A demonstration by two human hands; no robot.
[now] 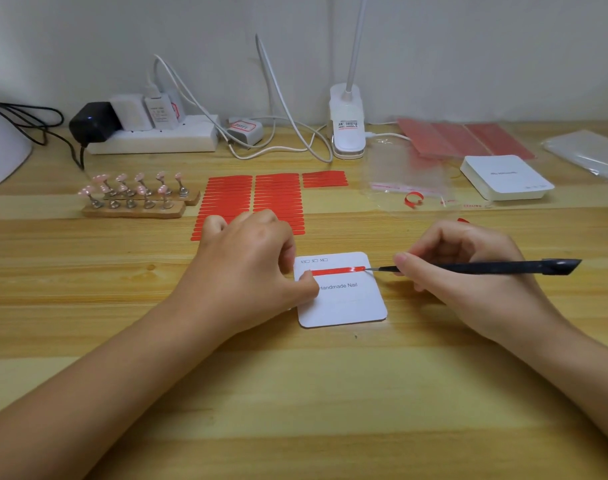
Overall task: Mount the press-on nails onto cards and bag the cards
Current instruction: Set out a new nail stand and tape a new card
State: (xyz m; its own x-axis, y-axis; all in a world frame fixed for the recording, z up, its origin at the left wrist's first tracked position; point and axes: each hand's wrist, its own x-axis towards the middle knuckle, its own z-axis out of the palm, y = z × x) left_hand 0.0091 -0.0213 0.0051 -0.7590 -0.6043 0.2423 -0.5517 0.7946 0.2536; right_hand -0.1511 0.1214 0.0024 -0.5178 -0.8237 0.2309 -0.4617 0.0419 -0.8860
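Note:
A white card (pixel 344 303) printed "Handmade Nail" lies on the wooden desk with a red adhesive strip (pixel 337 270) stuck across its upper part. My left hand (pixel 247 268) presses the card's left edge with thumb and curled fingers. My right hand (pixel 468 271) grips black tweezers (pixel 486 267), whose fine tip touches the strip's right end. Pink press-on nails (pixel 136 187) stand on metal holders in two wooden bases at the left. Sheets of red strips (pixel 254 195) lie behind my left hand.
A stack of white cards (pixel 507 178), clear bags (pixel 410 178), a peeled red curl (pixel 413 199) and pinkish sheets (pixel 465 138) sit at the back right. A power strip (pixel 153 138) with chargers, cables and a clip lamp (pixel 347 126) line the wall.

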